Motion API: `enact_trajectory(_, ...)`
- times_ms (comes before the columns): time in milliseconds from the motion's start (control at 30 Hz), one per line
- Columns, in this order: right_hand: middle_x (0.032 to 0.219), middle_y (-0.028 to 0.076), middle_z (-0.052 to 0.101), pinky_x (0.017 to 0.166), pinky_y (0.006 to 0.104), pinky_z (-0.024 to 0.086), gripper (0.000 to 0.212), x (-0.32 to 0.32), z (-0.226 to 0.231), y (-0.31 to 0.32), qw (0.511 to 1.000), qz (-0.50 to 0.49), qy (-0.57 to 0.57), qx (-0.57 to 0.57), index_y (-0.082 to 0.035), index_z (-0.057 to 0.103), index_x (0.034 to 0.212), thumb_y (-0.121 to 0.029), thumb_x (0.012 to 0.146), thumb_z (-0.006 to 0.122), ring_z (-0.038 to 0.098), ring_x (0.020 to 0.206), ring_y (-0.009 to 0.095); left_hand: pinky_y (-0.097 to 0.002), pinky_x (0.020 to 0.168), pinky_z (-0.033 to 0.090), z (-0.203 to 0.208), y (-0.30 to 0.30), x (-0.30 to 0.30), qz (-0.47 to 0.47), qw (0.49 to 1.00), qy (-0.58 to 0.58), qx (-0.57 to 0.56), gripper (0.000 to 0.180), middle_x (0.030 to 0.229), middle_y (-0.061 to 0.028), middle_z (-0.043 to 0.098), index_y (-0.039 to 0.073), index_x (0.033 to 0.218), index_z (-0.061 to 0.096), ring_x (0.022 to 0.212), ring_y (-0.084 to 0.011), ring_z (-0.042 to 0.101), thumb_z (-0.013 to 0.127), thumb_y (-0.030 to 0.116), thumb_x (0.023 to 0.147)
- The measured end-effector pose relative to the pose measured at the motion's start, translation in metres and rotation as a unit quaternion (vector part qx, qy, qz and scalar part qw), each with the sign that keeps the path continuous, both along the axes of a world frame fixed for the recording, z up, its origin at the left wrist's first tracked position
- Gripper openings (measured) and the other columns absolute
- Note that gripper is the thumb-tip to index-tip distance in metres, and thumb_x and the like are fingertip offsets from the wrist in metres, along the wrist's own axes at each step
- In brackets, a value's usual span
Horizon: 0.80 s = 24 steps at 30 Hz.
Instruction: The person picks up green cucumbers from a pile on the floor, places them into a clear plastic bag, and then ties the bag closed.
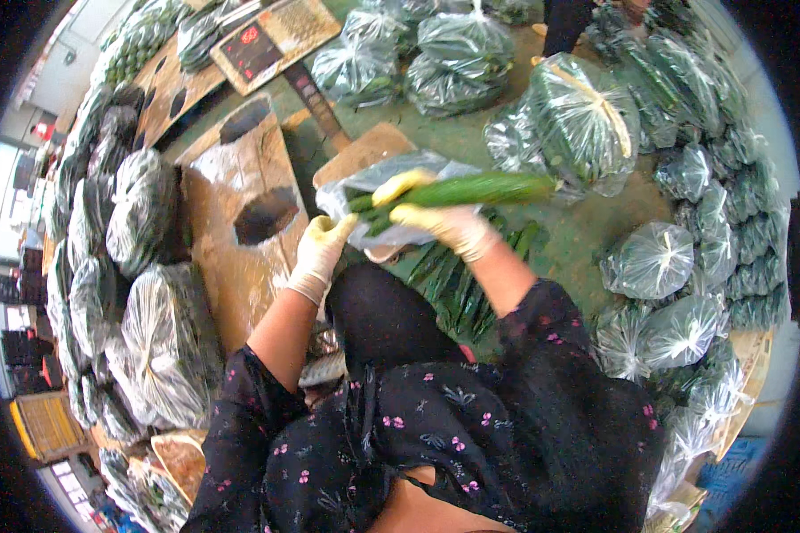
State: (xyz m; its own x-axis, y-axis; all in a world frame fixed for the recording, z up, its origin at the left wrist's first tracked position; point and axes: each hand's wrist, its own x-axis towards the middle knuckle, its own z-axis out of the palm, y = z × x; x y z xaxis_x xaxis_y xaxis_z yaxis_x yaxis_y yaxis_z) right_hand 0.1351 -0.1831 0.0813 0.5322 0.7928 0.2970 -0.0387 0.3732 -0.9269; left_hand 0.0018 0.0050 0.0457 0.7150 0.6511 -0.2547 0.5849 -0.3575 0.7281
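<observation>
Both my hands wear pale, yellowish gloves. My right hand (436, 218) is closed around a long green cucumber (498, 188), held level over an opened clear plastic bag (382, 235); its far end is slightly blurred. My left hand (324, 244) pinches the bag's near left edge. More green cucumbers show inside the bag, partly hidden by my fingers. Beneath the bag is the tan platform (378, 147) of a floor scale, whose post leads to a display panel (253, 49). Loose cucumbers (462, 284) lie in a heap right below my right forearm.
Flattened cardboard (231, 178) with torn holes lies to the left. Stuffed, tied bags (160, 346) line the left side, and more bags (587, 120) stand at the far right. Further bags (653, 258) are stacked along the right. Another person's dark-clothed leg (566, 27) shows at the back.
</observation>
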Motion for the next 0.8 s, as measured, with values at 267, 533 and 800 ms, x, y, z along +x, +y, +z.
enact_trajectory(267, 0.098, 0.016, 0.06, 0.08, 0.0383, 0.047, 0.021, 0.043, -0.125, 0.051, 0.739, -0.183, -0.402, -0.509, -0.005, 0.06, 0.094, -0.01, 0.074, 0.055, 0.057, 0.092, 0.033, -0.0211, 0.062, 0.039, 0.006, 0.016, -0.005, -0.097, 0.918, -0.223, -0.313, 0.037, 0.084, 0.0011, 0.05, 0.002, 0.122, 0.047, 0.067, -0.0091, 0.044, 0.037, 0.01, 0.088)
enact_trajectory(533, 0.103, 0.009, 0.063, 0.087, 0.0284, 0.044, 0.026, 0.035, -0.084, -0.011, 0.954, -0.175, -0.097, -0.225, -0.004, 0.061, 0.102, -0.01, 0.076, 0.062, 0.06, 0.096, 0.02, -0.0343, 0.086, 0.042, -0.005, 0.016, 0.0, -0.059, 0.872, -0.224, -0.432, 0.043, 0.119, -0.0086, 0.049, 0.009, 0.13, 0.038, 0.102, -0.0215, 0.05, 0.043, 0.018, 0.089)
enact_trajectory(800, 0.108, 0.013, 0.061, 0.086, 0.0322, 0.044, 0.054, -0.064, -0.29, -0.254, 0.708, -0.468, 0.111, -0.516, -0.003, 0.057, 0.113, -0.021, 0.065, 0.074, 0.058, 0.1, 0.022, -0.0381, 0.077, 0.047, -0.007, -0.006, 0.011, 0.04, 0.836, -0.184, -0.516, 0.042, 0.095, -0.0096, 0.057, 0.01, 0.123, 0.046, 0.082, -0.0226, 0.057, 0.055, 0.022, 0.084)
